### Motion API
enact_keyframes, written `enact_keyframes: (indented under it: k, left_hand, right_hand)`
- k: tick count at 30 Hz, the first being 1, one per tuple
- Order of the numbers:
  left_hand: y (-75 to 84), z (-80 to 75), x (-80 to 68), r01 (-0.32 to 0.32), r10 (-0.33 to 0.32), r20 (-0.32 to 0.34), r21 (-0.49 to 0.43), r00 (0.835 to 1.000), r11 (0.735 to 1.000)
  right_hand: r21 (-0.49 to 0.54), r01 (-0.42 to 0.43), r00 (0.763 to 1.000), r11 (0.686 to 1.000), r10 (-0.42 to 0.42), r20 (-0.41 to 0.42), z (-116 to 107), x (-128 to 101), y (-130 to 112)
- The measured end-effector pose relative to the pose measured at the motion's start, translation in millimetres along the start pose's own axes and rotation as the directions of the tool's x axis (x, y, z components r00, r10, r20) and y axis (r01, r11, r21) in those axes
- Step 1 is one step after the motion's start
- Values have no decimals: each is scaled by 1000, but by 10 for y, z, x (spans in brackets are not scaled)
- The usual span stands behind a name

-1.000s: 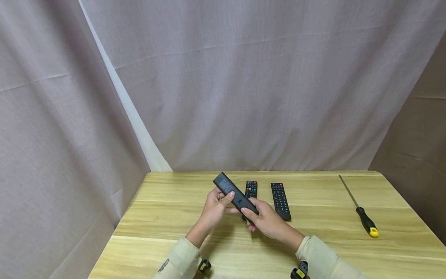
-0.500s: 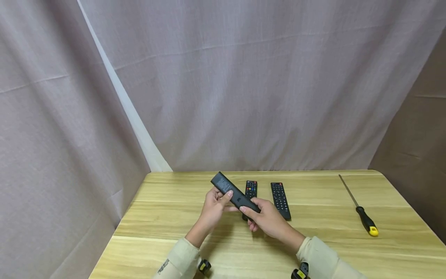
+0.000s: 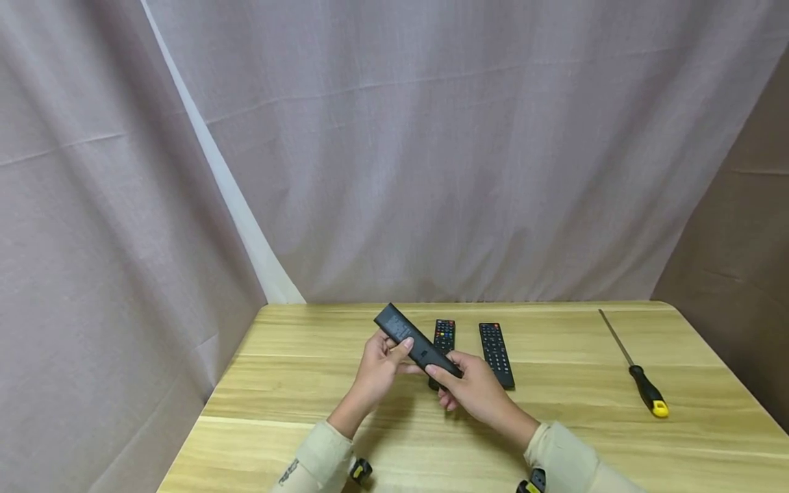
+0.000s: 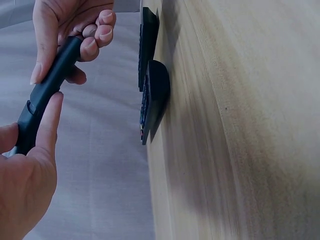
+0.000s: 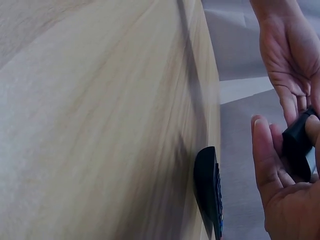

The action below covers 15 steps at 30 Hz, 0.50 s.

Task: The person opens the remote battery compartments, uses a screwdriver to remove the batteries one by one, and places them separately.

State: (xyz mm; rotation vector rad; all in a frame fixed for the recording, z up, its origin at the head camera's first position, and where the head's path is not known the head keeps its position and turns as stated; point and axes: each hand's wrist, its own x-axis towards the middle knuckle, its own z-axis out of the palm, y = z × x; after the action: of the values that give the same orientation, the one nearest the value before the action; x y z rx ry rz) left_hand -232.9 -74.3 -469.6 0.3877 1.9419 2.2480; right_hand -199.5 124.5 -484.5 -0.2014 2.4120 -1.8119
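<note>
I am lifting the black remote (image 3: 416, 340) slightly higher between my left hand (image 3: 381, 366) and right hand (image 3: 473, 390).

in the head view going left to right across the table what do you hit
left hand → held black remote → right hand → black remote lying flat → screwdriver with black and yellow handle. Both hands grip the held remote. A third remote with coloured buttons lies behind it, so its place in the order is unclear.

Slim black remote (image 3: 416, 342), long and flat, plain back side up with a small label. It is lifted off the surface, angled diagonally, far end up-left, near end down-right. Held at both ends, above the surface's middle.
</note>
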Motion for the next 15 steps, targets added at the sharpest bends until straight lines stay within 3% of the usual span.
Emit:
enact_keyframes:
  k: [15]
  left_hand:
    - [-26,-31,25,-37,38,-52,28,998,999]
  right_hand:
    - [3,8,998,1000,-8,-58,9,22,24]
